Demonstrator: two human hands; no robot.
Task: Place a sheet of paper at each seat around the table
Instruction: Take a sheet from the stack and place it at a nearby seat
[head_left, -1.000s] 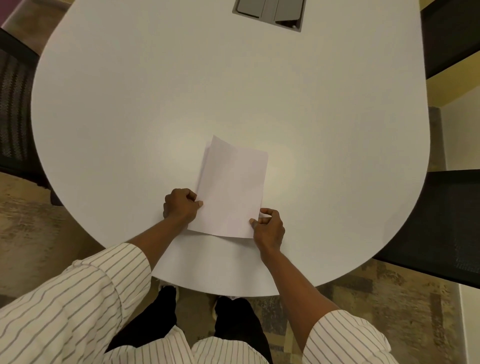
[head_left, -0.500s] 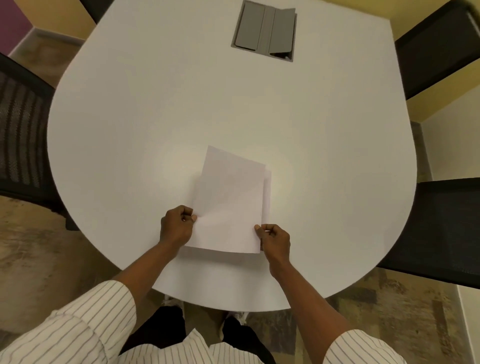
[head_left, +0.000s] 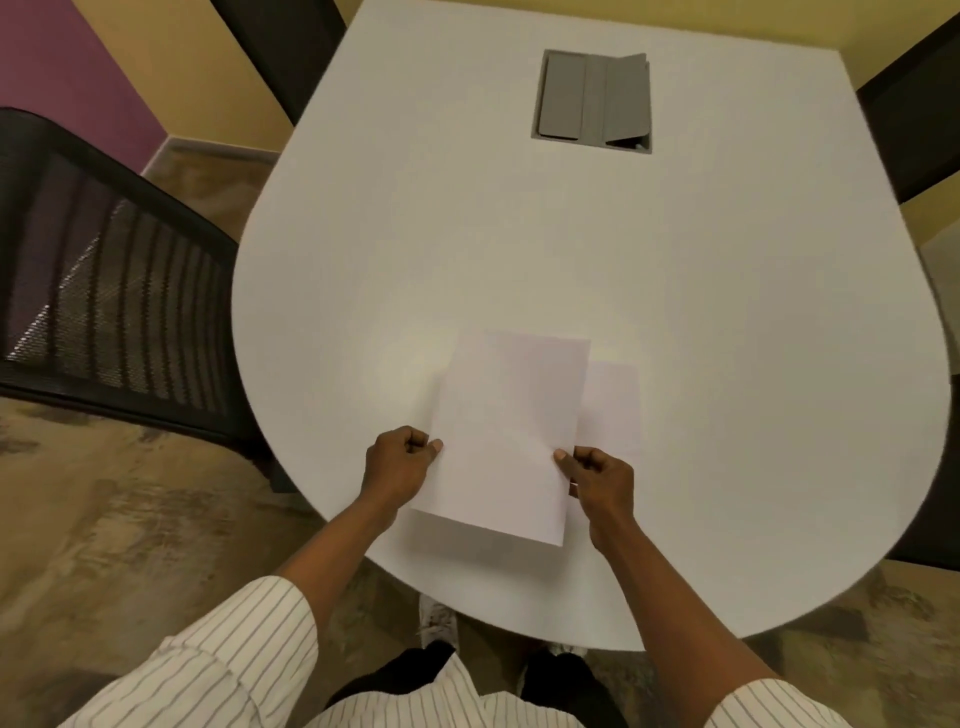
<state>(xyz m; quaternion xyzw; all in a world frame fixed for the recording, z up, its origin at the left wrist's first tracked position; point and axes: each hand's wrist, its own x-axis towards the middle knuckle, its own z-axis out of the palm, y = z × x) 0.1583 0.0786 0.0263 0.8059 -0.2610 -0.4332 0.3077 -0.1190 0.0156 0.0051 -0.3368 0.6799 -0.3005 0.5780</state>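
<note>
Paper (head_left: 506, 431): 1 sheet over the white table (head_left: 519, 249), pinched at its sides by left hand (head_left: 397, 465) and right hand (head_left: 597, 480); a second sheet (head_left: 613, 405) lies beneath.

top sheet (head_left: 506, 436), plain white, lies between the left hand (head_left: 397, 462) and right hand (head_left: 597, 475), pinched at both edges; second sheet (head_left: 613, 405) peeks out beyond the right hand

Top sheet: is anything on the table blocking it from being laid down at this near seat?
Nothing visible does. The left hand and right hand hold the top sheet over bare table; another sheet shows beside it.
</note>
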